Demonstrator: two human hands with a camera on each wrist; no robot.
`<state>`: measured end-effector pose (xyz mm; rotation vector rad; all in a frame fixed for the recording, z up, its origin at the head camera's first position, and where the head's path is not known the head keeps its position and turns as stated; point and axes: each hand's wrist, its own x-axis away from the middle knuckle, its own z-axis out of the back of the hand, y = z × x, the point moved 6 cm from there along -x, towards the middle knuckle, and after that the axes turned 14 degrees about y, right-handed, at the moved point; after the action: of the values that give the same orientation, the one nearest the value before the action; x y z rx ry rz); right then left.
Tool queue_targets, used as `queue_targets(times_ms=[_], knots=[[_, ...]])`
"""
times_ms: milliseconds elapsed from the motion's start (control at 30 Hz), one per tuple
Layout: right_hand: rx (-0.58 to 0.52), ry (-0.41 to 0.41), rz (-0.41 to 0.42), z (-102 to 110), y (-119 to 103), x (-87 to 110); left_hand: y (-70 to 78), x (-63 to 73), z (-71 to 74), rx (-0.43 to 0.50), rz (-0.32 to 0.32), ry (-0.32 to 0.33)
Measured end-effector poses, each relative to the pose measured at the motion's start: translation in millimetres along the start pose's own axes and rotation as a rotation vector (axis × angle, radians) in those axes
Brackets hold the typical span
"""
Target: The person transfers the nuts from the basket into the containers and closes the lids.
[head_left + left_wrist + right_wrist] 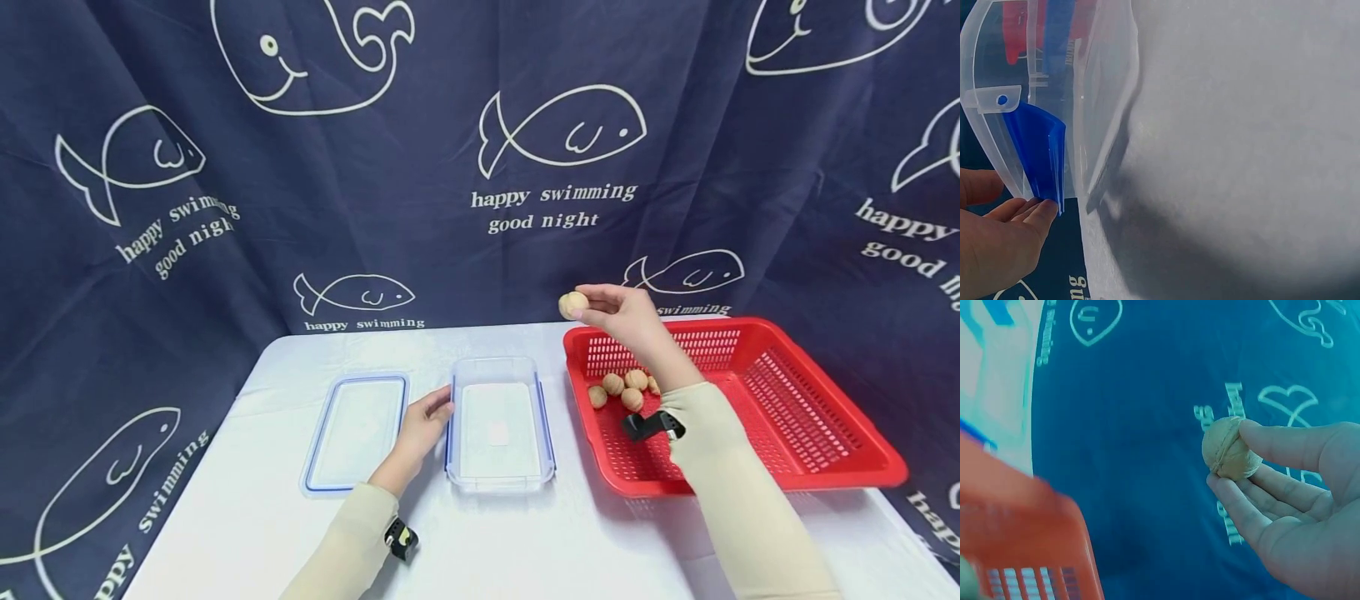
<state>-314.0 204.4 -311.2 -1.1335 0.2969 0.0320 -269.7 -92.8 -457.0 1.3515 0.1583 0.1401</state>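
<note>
A walnut (573, 305) is pinched between the thumb and fingers of my right hand (624, 315), raised over the far left corner of the red basket (840, 479). In the right wrist view the walnut (1229, 449) shows its seam. My left hand (422, 425) is at the left side of a clear plastic container (501, 482). In the left wrist view, the left hand (1007, 234) holds the container's edge at its hanging blue latch (1041, 150), fingertips on the latch's end. Several walnuts (632, 400) lie in the basket's left part, some partly hidden by my right arm.
A clear lid with a blue seal (318, 483) lies flat on the white table (247, 500), left of the container. A dark blue curtain (450, 250) with white fish prints hangs behind the table. The basket's raised rim stands right of the container.
</note>
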Motion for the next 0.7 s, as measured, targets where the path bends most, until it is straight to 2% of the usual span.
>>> queue_targets(times_ms=[100,133,367,700], knots=[[-0.027,-0.004,0.026,-13,-4,2.9,13.2,6.8,1.4,-0.011,0.004,-0.003],[-0.037,-0.006,0.032,-17,-5,3.5,12.7,6.6,1.3,-0.01,0.004,-0.002],[-0.095,-0.022,0.074,-48,-16,14.3,-18.6,-8.5,-2.1,-0.001,0.009,0.012],[-0.162,-0.01,0.068,-96,-29,39.3,-26.5,-11.3,-1.9,0.005,0.0,0.013]])
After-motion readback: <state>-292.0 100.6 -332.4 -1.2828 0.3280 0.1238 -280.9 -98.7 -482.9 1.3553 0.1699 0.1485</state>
